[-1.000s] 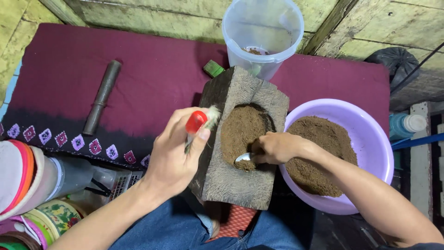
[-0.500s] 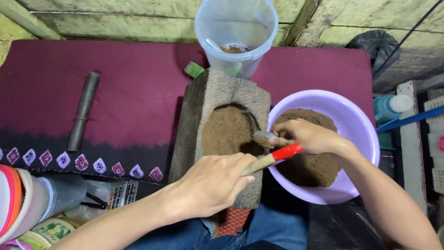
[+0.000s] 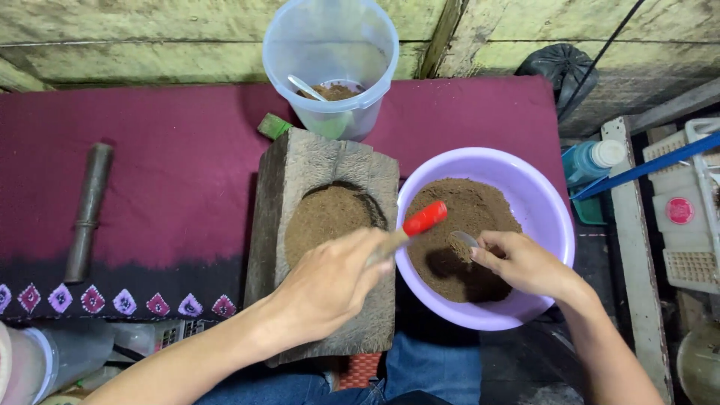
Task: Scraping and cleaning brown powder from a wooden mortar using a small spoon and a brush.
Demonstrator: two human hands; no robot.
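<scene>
Fingers of the left hand (image 3: 330,289) grip a red-tipped tool (image 3: 411,229) over the wooden block's (image 3: 300,165) right edge. Right hand (image 3: 525,262) pinches a spoon (image 3: 463,240) inside the purple bowl (image 3: 551,217), which touches the block.

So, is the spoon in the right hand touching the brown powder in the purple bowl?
Touching. The head view shows the spoon, held by the right hand, dipping into the brown powder inside the purple bowl.

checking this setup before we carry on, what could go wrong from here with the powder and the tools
1. The right hand scoops with a spoon in the purple basin, which overhangs the cloth edge; pressing down might tip it.
2. The wooden mould is filled level with brown powder; the left hand resting on it could knock powder out.
3. The red-tipped tool angles over the basin and may drag powder onto the maroon cloth.
</scene>
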